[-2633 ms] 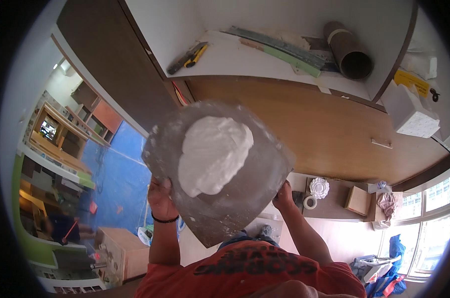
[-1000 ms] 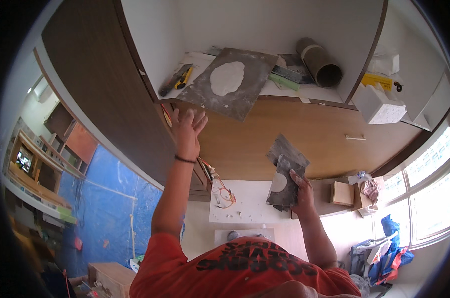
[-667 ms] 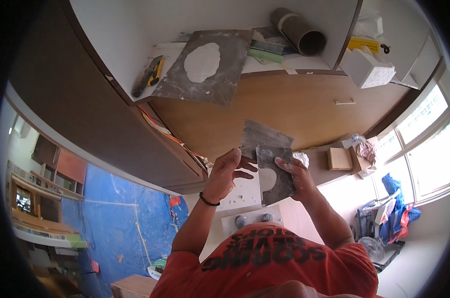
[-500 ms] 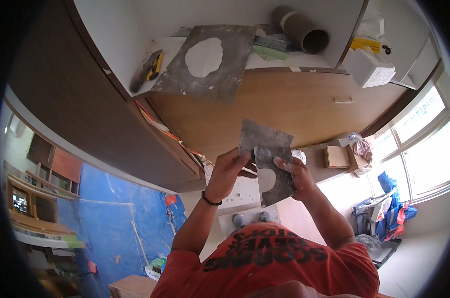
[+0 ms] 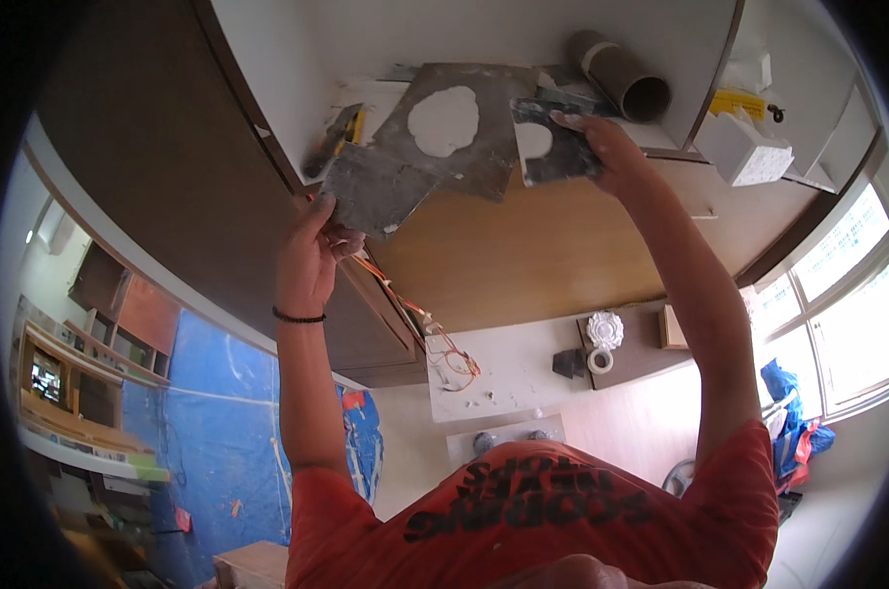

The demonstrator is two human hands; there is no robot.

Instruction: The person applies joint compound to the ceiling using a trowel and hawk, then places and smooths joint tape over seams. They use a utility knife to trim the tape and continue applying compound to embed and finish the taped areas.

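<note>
My left hand (image 5: pixel 312 255) is closed on the lower left corner of a thin grey metal sheet (image 5: pixel 380 194). The sheet overlaps, in this view, the lower left part of a larger grey board (image 5: pixel 493 123) lying on a shelf; whether they touch I cannot tell. A big patch of white putty (image 5: pixel 444 122) sits on that board. To its right, my right hand (image 5: pixel 606 147) grips a second grey metal plate (image 5: pixel 567 165), its fingers over the upper edge. White putty (image 5: pixel 536 140) is on this plate's left side. A black-and-yellow utility knife (image 5: pixel 338 139) lies left of the board.
A brown tube (image 5: pixel 631 80) lies on the shelf at the right. Beyond it are a white box (image 5: pixel 749 147) and a yellow box (image 5: pixel 737 103). Loose orange wires (image 5: pixel 405 299) hang below. Lower down lie a tape roll (image 5: pixel 599 361) and a crinkled silvery-white item (image 5: pixel 604 331).
Both hands have moved up and apart, from together before my chest to the shelf. The left sheet is now at the board's lower left, the right plate at its right.
</note>
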